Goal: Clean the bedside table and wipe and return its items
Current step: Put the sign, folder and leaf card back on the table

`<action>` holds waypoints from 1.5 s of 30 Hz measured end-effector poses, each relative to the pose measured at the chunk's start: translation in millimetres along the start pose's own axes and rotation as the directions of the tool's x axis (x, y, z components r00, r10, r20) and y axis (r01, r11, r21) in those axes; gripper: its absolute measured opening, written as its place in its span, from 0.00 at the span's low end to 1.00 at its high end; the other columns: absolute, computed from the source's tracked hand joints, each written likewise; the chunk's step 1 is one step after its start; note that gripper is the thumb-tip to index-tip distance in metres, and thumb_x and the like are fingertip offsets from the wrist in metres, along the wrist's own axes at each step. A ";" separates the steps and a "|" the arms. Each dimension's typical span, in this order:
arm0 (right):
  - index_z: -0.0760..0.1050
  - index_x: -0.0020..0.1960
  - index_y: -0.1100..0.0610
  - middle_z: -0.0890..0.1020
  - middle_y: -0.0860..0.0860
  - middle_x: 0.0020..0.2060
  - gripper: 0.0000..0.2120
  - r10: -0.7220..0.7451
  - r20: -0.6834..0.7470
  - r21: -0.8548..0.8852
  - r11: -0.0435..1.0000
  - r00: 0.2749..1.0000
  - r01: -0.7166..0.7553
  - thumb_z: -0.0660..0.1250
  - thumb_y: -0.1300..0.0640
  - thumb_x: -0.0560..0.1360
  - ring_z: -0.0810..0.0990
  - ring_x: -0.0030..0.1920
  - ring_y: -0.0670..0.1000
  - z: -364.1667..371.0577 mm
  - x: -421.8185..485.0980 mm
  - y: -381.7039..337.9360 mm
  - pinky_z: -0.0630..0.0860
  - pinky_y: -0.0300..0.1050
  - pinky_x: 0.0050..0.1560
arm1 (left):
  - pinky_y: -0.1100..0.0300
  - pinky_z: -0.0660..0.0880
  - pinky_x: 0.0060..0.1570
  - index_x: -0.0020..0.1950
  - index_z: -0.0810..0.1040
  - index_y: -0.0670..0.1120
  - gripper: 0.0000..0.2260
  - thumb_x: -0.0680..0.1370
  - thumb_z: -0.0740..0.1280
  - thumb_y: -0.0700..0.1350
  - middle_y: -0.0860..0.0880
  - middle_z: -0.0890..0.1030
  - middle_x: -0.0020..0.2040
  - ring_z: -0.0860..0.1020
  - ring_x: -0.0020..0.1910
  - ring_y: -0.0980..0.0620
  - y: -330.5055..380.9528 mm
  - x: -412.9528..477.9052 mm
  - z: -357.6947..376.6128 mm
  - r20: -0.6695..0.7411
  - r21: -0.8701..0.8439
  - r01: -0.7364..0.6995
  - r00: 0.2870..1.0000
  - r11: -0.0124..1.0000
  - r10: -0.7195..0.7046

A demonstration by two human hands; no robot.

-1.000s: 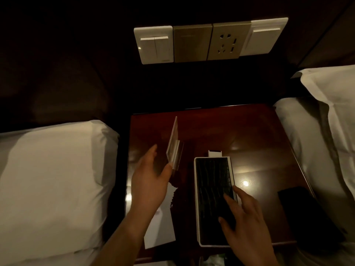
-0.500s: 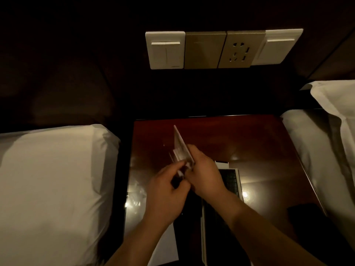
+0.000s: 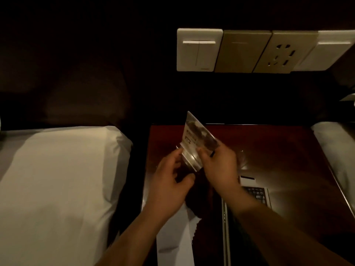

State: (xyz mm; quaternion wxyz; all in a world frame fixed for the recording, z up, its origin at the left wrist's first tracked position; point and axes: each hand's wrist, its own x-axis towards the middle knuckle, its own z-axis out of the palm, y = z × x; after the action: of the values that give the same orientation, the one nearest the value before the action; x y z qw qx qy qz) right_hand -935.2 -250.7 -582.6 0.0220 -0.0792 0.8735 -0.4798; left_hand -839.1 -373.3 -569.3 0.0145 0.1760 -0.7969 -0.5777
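Note:
A clear acrylic sign holder (image 3: 196,140) with a printed card inside is lifted above the dark red bedside table (image 3: 278,150). My right hand (image 3: 220,166) grips its lower right edge with fingers and thumb. My left hand (image 3: 172,179) touches the holder's lower left corner with curled fingers, thumb below it. A white cloth or paper (image 3: 173,237) lies on the table's near left part, under my left forearm. A black-and-white flat box (image 3: 256,192) lies on the table under my right forearm, mostly hidden.
White pillows sit on both sides: a large one at the left (image 3: 57,189) and one at the right edge (image 3: 338,146). A row of wall switches and a socket (image 3: 247,50) hangs above the table on the dark headboard wall.
My right hand left the flat box and took hold of the sign holder. Both hands now hold it, raised and turned so its printed face shows. The view shifted left.

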 end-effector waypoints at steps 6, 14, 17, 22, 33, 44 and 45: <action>0.74 0.60 0.51 0.77 0.49 0.50 0.11 -0.066 0.201 0.074 0.996 0.977 0.052 0.63 0.54 0.79 0.80 0.47 0.48 29.5 -16.6 -11.0 0.80 0.50 0.46 | 0.64 0.73 0.63 0.74 0.56 0.70 0.37 0.68 0.68 0.68 0.66 0.68 0.71 0.70 0.67 0.67 12.6 15.8 9.6 0.025 -0.019 -0.042 0.999 0.999 0.043; 0.65 0.66 0.29 0.81 0.31 0.51 0.33 -0.006 0.266 0.207 0.977 0.964 -0.051 0.68 0.64 0.76 0.84 0.46 0.43 -2.2 20.6 3.7 0.83 0.45 0.42 | 0.67 0.78 0.49 0.51 0.80 0.61 0.08 0.82 0.62 0.51 0.59 0.84 0.48 0.83 0.51 0.58 -6.7 51.2 -18.4 -0.119 -0.014 -0.067 0.991 0.998 0.065; 0.61 0.75 0.42 0.73 0.31 0.59 0.31 -0.038 0.281 0.142 0.990 0.959 -0.002 0.69 0.58 0.77 0.83 0.44 0.43 -3.1 49.7 -2.6 0.82 0.46 0.46 | 0.47 0.81 0.53 0.48 0.82 0.58 0.08 0.79 0.63 0.52 0.51 0.86 0.49 0.84 0.51 0.50 -7.7 70.6 -29.9 -0.061 -0.147 -0.031 0.998 0.989 0.022; 0.76 0.54 0.54 0.82 0.50 0.44 0.06 -0.060 0.212 -0.059 0.996 0.975 0.074 0.68 0.54 0.78 0.82 0.44 0.51 1.3 63.3 3.9 0.80 0.51 0.45 | 0.50 0.83 0.46 0.41 0.82 0.58 0.10 0.79 0.64 0.49 0.53 0.86 0.44 0.85 0.46 0.53 -2.5 98.2 -38.9 -0.117 -0.155 -0.084 0.991 0.984 0.066; 0.78 0.60 0.57 0.82 0.53 0.44 0.11 -0.132 0.063 -0.036 0.990 0.989 0.135 0.67 0.56 0.79 0.83 0.44 0.53 15.7 50.9 8.2 0.81 0.56 0.46 | 0.57 0.76 0.45 0.47 0.83 0.58 0.10 0.81 0.63 0.46 0.55 0.85 0.42 0.84 0.44 0.55 -13.9 104.5 -30.9 -0.219 -0.114 -0.116 0.972 0.987 0.089; 0.70 0.69 0.48 0.79 0.44 0.59 0.21 -0.069 0.173 0.022 0.998 0.983 0.066 0.69 0.53 0.77 0.83 0.45 0.44 -4.3 41.6 10.9 0.79 0.38 0.45 | 0.55 0.78 0.59 0.69 0.74 0.54 0.17 0.80 0.66 0.49 0.54 0.82 0.59 0.80 0.58 0.57 -16.8 70.5 -32.3 -0.265 -0.115 0.032 0.962 0.993 -0.062; 0.70 0.70 0.46 0.78 0.42 0.60 0.22 -0.023 0.143 0.067 0.998 0.989 0.014 0.69 0.53 0.77 0.83 0.46 0.43 -18.4 32.5 14.9 0.80 0.40 0.46 | 0.58 0.77 0.58 0.69 0.74 0.56 0.17 0.80 0.67 0.50 0.56 0.82 0.59 0.80 0.58 0.59 -21.0 52.7 -33.1 -0.286 -0.112 0.079 0.952 0.991 -0.109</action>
State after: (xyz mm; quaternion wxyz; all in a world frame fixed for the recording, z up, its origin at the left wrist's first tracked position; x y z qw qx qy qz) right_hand -971.1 -232.6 -584.0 0.0830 -0.1207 0.8526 -0.5015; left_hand -875.5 -424.9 -587.2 0.1131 0.2961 -0.7470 -0.5844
